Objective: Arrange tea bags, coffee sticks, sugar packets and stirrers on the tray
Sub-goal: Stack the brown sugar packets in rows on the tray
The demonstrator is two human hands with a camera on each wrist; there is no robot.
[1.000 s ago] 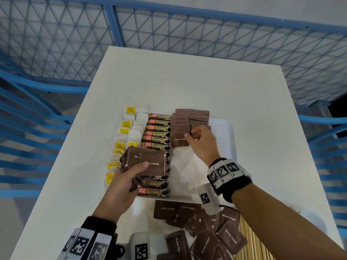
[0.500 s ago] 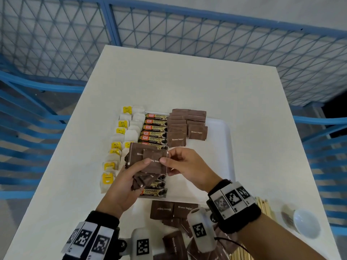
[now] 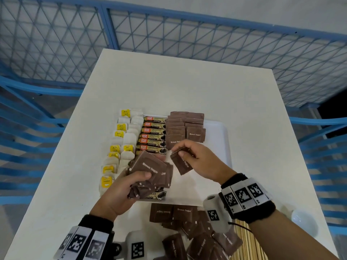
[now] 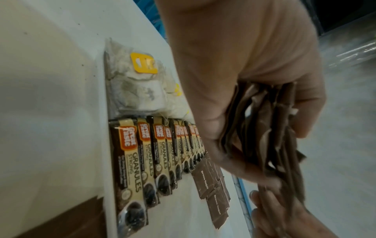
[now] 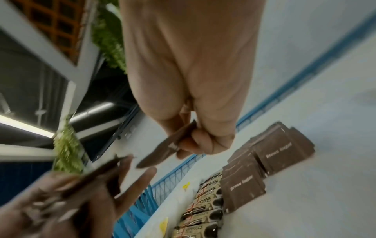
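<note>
Over the white tray (image 3: 223, 139), my left hand (image 3: 120, 192) grips a stack of brown sugar packets (image 3: 150, 171) above the coffee sticks (image 3: 153, 136), while my right hand (image 3: 199, 160) pinches one single packet (image 3: 183, 166) just near of the sugar rows (image 3: 185, 126).

In the head view the left hand (image 3: 120, 192) and its stack (image 3: 150, 173) of sugar packets cover the near coffee sticks (image 3: 153, 141) and part of the tray (image 3: 219, 132), and the stirrers (image 3: 247, 246) and loose packets (image 3: 187, 228) run off the bottom edge behind the right wrist. The cup (image 3: 304, 222) at the bench's right edge is blurred. In the right wrist view the left hand (image 5: 71, 196) is smeared by motion, so how many packets it holds cannot be told
</note>
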